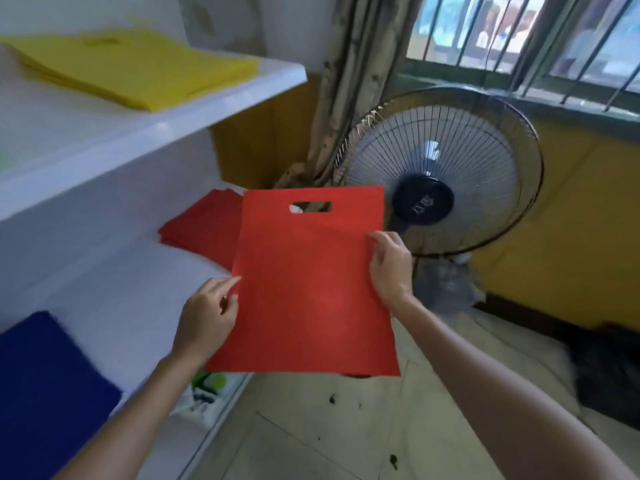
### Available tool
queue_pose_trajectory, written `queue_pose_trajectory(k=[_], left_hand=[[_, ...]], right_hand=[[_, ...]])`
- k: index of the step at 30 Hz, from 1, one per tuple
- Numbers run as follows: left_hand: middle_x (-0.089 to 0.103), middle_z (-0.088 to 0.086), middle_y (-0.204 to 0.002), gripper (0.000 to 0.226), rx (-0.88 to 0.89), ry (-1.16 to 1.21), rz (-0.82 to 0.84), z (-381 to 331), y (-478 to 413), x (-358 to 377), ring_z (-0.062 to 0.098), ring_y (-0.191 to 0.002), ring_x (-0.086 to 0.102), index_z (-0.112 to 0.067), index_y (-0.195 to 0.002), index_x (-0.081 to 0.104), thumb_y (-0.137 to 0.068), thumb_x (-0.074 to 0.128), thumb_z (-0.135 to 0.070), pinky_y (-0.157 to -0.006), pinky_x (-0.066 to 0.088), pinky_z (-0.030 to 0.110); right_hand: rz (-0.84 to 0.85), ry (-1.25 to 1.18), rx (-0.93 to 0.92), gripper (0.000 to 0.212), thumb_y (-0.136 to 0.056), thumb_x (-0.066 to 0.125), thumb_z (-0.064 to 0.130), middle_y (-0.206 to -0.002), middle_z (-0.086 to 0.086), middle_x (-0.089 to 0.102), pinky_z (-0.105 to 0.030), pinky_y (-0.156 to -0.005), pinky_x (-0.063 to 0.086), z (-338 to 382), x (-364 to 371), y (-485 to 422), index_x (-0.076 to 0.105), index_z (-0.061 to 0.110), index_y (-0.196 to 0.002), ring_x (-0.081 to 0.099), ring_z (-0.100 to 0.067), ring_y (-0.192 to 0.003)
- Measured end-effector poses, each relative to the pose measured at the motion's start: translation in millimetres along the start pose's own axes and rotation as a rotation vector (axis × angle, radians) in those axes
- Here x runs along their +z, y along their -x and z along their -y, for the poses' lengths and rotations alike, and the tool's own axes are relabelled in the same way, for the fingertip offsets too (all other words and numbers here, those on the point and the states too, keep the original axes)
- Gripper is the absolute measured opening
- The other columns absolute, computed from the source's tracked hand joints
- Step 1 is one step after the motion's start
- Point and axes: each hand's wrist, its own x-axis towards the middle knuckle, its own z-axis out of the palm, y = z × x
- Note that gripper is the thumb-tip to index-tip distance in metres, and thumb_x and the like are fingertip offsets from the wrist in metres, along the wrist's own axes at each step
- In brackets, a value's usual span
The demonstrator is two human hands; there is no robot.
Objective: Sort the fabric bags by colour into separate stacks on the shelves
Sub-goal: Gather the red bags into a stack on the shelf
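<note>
A flat red fabric bag (304, 282) with a cut-out handle slot hangs in the air in front of me. My left hand (207, 317) pinches its left edge and my right hand (389, 265) pinches its right edge. Just behind the bag's left side, a stack of red bags (201, 230) lies on the lower white shelf (138, 306). A stack of blue bags (45, 389) lies on the same shelf, nearer to me at the left. On the upper white shelf (166, 123) lies a stack of yellow bags (128, 71).
A standing fan (446, 168) is right behind the held bag, with a curtain (353, 81) to its left and a barred window (536, 39) above. A dark object (609, 372) sits on the tiled floor at the right. A white plastic bag (201, 396) lies beneath the shelf.
</note>
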Motion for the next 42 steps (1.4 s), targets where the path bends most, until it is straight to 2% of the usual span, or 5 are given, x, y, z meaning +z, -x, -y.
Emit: queue_pose_trajectory(k=[12, 27, 35, 39, 42], left_hand=[[0.065, 0.007, -0.101, 0.021, -0.22, 0.061, 0.07, 86.3, -60.4, 94.1, 0.014, -0.073, 0.056, -0.008, -0.104, 0.07, -0.085, 0.062, -0.002, -0.072, 0.042, 0.024], [0.059, 0.008, -0.098, 0.026, -0.626, 0.055, -0.413, 138.4, -173.3, 172.5, 0.012, -0.069, 0.057, -0.007, -0.102, 0.069, -0.082, 0.057, 0.004, -0.069, 0.036, 0.0], [0.052, 0.007, -0.125, 0.039, -0.795, -0.072, -0.332, 152.1, -201.3, 208.9, 0.024, -0.114, 0.052, -0.012, -0.125, 0.057, -0.089, 0.047, -0.004, -0.097, 0.034, 0.022], [0.033, 0.007, -0.14, 0.04, -0.948, -0.412, -0.155, 156.0, -213.4, 199.7, 0.029, -0.124, 0.032, -0.03, -0.137, 0.041, -0.097, 0.037, -0.034, -0.101, 0.031, 0.038], [0.029, 0.015, -0.143, 0.044, -0.984, -0.353, -0.178, 144.1, -198.7, 181.8, 0.032, -0.129, 0.029, -0.027, -0.14, 0.037, -0.097, 0.038, -0.036, -0.103, 0.032, 0.04]], right_hand=[[0.327, 0.118, 0.11, 0.036, -0.09, 0.05, 0.009, -0.121, -0.006, 0.055, -0.021, -0.089, 0.037, -69.5, 129.7, -55.9, 0.056, 0.006, -0.126, 0.053, -0.02, -0.11], [0.569, 0.109, -0.407, 0.042, -0.084, 0.042, -0.011, -0.123, -0.018, 0.046, -0.034, -0.088, 0.041, -43.4, 352.1, -244.6, 0.054, 0.0, -0.123, 0.047, -0.033, -0.11], [0.783, 0.308, -0.666, 0.025, -0.092, 0.044, 0.0, -0.132, -0.018, 0.039, -0.04, -0.096, 0.038, -31.6, 436.4, -273.9, 0.058, -0.001, -0.114, 0.045, -0.035, -0.118], [0.947, 0.836, -0.57, 0.048, -0.101, 0.022, 0.039, -0.155, -0.021, -0.003, -0.063, -0.109, 0.009, -40.0, 441.5, -252.9, 0.021, 0.023, -0.147, -0.001, -0.037, -0.143], [0.9, 0.703, -0.644, 0.052, -0.1, 0.022, 0.04, -0.154, -0.02, 0.007, -0.06, -0.108, 0.017, -37.5, 425.5, -233.4, 0.014, 0.023, -0.148, 0.01, -0.037, -0.141]])
